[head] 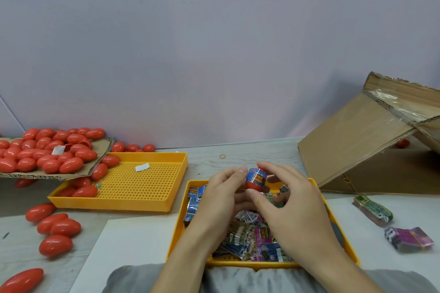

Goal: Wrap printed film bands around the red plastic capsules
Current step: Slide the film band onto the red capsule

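Note:
A red plastic capsule (252, 185) stands upright between both hands above the near yellow tray (342, 240). A blue printed film band (256, 177) sits around its upper half. My left hand (222, 194) holds the capsule from the left, thumb at the band's top edge. My right hand (283, 200) pinches it from the right, fingertips on the top and thumb below. Loose printed film bands (250, 238) fill the tray under my hands.
Several bare red capsules (45, 152) pile on a cardboard sheet at the left and spill into a perforated yellow tray (142, 183). More red capsules (56, 228) lie loose at the near left. A cardboard box (371, 140) leans at the right, with two bundles of bands (373, 210) beside it.

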`<state>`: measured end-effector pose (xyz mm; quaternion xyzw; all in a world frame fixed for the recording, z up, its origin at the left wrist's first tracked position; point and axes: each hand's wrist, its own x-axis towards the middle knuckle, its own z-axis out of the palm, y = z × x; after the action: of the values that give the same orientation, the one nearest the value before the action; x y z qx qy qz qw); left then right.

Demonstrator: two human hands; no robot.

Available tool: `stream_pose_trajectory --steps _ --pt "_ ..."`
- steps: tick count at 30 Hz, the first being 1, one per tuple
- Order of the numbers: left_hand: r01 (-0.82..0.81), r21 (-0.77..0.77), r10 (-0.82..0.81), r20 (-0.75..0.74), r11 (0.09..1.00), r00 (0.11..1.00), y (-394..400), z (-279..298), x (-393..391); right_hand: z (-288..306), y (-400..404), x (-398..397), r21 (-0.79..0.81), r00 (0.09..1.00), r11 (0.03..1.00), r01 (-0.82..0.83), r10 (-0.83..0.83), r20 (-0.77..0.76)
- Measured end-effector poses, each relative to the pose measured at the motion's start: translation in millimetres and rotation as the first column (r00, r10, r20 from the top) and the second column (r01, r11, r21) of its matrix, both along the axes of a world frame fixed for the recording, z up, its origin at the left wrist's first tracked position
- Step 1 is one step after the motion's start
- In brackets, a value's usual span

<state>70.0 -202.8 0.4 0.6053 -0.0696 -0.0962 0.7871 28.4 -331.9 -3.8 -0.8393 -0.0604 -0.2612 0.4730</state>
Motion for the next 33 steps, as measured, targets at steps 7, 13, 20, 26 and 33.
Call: stream_pose_trajectory --steps 7,13,20,26,33 --pt "0.009 -0.032 -0.009 0.011 0.999 1.0 1.5 1.1 0.2 -0.5 0.0 0.7 -0.014 1.0 1.0 0.021 -0.021 -0.013" --pt "-0.014 -0.018 0.014 0.007 1.0 1.0 1.9 0.4 -0.1 -1.8 -0.8 2.2 -0.018 1.0 1.0 0.008 -0.009 -0.021" --pt "0.033 0.031 -0.034 0.023 0.999 0.999 3.0 3.0 -1.7 0.1 0.0 0.8 0.017 0.999 1.0 0.013 -0.013 -0.029" --pt "0.1 -0.029 -0.101 -0.022 0.995 0.995 2.4 5.0 -2.6 -2.2 -0.3 1.2 0.051 1.0 0.999 -0.018 0.018 0.002" --pt "0.144 0.005 -0.144 -0.047 0.99 0.989 1.6 3.5 -2.3 -0.8 -0.8 0.8 0.035 1.0 0.999 0.002 -0.002 0.002"
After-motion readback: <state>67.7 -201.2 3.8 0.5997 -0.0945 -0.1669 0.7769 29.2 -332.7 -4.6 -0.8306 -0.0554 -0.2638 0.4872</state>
